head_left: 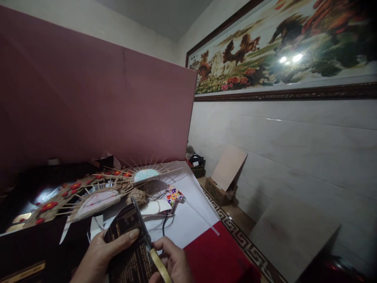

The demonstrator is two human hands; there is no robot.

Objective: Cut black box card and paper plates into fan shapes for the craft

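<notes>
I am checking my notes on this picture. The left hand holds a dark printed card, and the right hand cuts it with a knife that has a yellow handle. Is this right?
One detail is wrong. The tool in the right hand is a pair of scissors with yellow handles, not a knife. The head view shows the blades crossing the dark printed card, which the left hand holds.

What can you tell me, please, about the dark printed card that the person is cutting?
The dark card is a thin, stiff-looking sheet, black or very dark brown, covered with rows of small gold print too fine to read. It is held tilted above the table's near edge. The left hand grips its left side, thumb lying across the face. The scissors, held in the right hand, run along its right edge, blades pointing away from the person. Its lower part leaves the picture.
</notes>
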